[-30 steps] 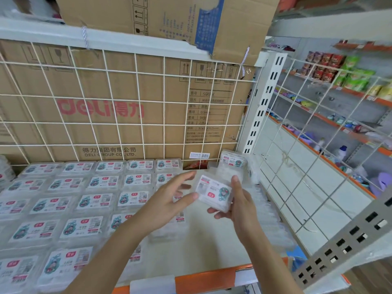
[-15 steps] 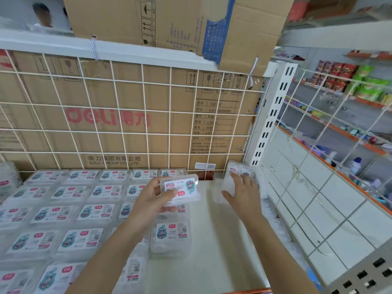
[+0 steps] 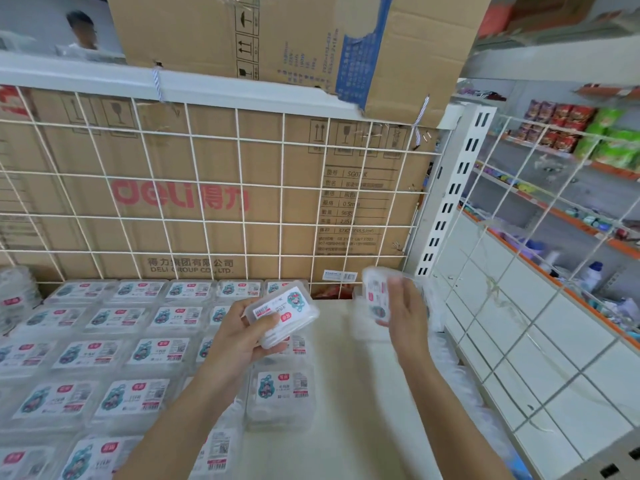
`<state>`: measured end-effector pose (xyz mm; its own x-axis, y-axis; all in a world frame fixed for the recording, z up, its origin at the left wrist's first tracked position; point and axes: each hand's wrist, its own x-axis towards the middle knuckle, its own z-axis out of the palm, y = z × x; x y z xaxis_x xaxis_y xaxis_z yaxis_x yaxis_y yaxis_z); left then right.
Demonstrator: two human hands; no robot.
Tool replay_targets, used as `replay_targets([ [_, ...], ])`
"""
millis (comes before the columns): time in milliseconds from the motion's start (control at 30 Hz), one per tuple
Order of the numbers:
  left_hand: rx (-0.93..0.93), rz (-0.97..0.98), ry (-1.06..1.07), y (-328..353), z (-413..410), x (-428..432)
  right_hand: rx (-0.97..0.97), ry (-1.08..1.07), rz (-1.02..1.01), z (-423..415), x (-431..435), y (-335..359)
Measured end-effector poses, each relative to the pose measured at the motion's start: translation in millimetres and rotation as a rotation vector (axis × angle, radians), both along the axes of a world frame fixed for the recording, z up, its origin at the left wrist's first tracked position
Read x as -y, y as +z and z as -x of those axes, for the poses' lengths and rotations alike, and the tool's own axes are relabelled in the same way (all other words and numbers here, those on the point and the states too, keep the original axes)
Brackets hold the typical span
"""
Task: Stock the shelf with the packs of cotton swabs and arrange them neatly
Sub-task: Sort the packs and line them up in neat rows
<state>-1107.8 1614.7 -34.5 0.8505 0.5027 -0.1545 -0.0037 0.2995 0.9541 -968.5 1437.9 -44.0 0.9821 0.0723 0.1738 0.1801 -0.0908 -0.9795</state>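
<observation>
Pack of cotton swabs (image 3: 282, 313) pinched in left hand (image 3: 239, 337), thumb across the label, fingers curled beneath; held tilted, clear of the shelf (image 3: 346, 368). Right hand (image 3: 405, 313) clasps second pack (image 3: 375, 294) on edge, blurred, near the back right corner. Single pack (image 3: 281, 393) lies flat below the left hand; rows of packs (image 3: 114, 351) fill the shelf's left side.

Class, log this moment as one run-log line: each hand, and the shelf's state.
left hand: holds pack | right hand: holds second pack, blurred | shelf: rows of packs on left, gap beside them
</observation>
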Motion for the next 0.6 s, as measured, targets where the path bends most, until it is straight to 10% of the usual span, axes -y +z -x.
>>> replay_targets([
  [300, 0.031, 0.042, -0.066, -5.2, 8.7, 7.0, -0.383, 0.268, -0.35, 59.7, 0.8, 26.8],
  [600, 0.004, -0.011, -0.144, -3.5, 28.1, 16.0, -0.11, 0.469, -0.129, 92.1, 3.8, 24.0],
])
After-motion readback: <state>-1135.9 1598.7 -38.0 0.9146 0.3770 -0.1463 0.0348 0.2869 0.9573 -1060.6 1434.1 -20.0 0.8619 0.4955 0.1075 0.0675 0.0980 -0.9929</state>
